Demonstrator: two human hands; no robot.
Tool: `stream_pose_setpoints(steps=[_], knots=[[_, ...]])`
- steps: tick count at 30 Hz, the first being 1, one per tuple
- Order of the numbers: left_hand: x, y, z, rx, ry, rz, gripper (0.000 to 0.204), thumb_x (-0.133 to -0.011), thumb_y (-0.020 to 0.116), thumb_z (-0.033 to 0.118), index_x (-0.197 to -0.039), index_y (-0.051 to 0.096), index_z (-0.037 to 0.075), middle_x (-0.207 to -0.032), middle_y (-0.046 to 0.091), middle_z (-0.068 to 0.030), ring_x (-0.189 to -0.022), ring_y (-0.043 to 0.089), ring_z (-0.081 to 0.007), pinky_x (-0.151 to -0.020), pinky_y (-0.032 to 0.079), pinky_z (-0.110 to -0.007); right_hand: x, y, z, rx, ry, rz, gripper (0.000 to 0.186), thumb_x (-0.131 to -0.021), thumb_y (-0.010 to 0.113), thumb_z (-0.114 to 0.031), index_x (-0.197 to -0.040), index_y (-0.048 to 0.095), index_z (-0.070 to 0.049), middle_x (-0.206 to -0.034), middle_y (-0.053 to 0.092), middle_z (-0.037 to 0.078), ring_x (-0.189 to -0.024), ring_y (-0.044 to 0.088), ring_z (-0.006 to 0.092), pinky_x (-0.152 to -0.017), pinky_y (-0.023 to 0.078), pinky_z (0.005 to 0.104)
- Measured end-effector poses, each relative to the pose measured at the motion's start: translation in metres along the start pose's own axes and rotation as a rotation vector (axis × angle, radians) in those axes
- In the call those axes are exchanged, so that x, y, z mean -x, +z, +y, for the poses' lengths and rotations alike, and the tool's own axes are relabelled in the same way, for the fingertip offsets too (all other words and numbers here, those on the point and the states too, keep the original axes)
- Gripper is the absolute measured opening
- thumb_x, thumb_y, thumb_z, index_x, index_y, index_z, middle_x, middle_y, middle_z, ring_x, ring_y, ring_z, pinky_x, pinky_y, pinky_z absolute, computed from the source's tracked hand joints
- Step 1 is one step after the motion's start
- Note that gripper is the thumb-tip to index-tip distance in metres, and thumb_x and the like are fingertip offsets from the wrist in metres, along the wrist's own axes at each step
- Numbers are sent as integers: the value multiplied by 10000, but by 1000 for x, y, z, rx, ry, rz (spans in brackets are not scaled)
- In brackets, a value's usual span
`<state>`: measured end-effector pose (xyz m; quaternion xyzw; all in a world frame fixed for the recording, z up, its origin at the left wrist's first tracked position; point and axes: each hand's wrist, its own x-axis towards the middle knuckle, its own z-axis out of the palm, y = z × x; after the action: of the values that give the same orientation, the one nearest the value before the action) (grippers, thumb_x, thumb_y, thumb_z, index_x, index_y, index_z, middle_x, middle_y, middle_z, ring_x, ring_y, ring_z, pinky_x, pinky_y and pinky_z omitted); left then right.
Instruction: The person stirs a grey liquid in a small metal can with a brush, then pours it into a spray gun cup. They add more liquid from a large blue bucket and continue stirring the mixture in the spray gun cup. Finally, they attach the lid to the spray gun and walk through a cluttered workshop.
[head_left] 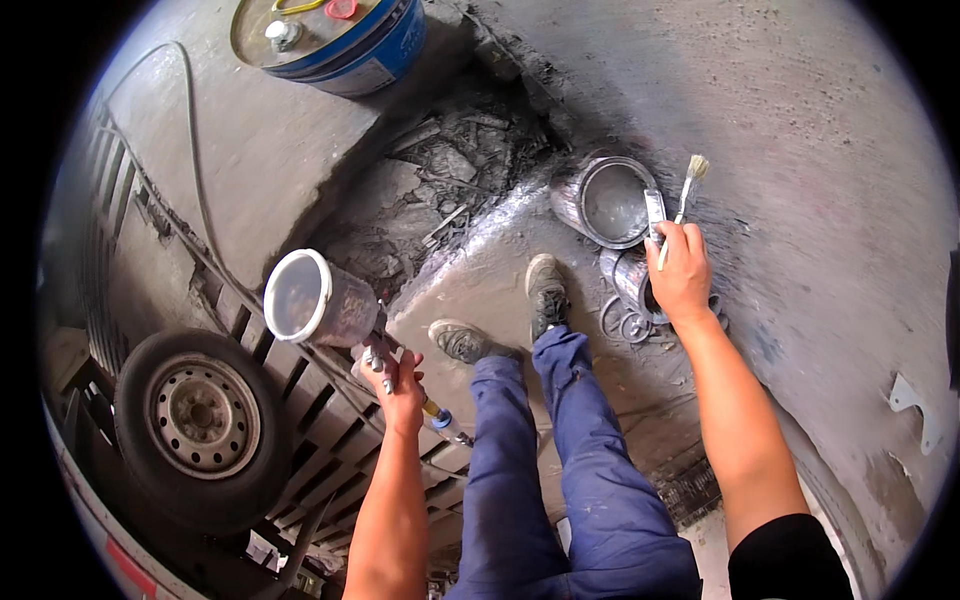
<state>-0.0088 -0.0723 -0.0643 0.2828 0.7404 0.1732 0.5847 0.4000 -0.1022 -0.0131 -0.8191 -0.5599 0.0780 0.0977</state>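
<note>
Spray gun [378, 352] is sitting in the curled left hand [403, 402], its white-rimmed cup [322, 298] tilting leftward. Fingers folded, the right hand [684, 272] is gripping a paintbrush [690, 181] beside an open can [568, 202] on the floor [800, 190]; a pale strip [655, 211] is overlapping its rim.

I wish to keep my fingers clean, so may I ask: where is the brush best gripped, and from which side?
The brush is probably best gripped by its slim handle, coming from the person's own side: the pale bristles point away from the person, and the handle runs back the other way. The right hand holds it there, clear of the bristles.
</note>
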Motion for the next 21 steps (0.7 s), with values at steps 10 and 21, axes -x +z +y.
stream_pose_setpoints(steps=[10, 21], knots=[[-47, -7, -8, -20, -222, 33, 285, -899, 608, 278, -1064, 421, 141, -692, 530, -48, -494, 463, -117, -353, 337, -270, 2, 1, -8, -77, -60, 1, 278, -742, 706, -92, -988, 577, -95, -885, 513, 104, -833, 568, 308, -681, 470, 420], [-28, -3, -15, -10, 6, 151, 224, -893, 602, 196, -974, 417, 100, -688, 584, -68, -516, 513, -109, -376, 360, -243, 10, -11, -13, -111, -152, -77, 272, -724, 705, -74, -967, 583, -79, -871, 522, 110, -849, 554, 320, -721, 468, 408]])
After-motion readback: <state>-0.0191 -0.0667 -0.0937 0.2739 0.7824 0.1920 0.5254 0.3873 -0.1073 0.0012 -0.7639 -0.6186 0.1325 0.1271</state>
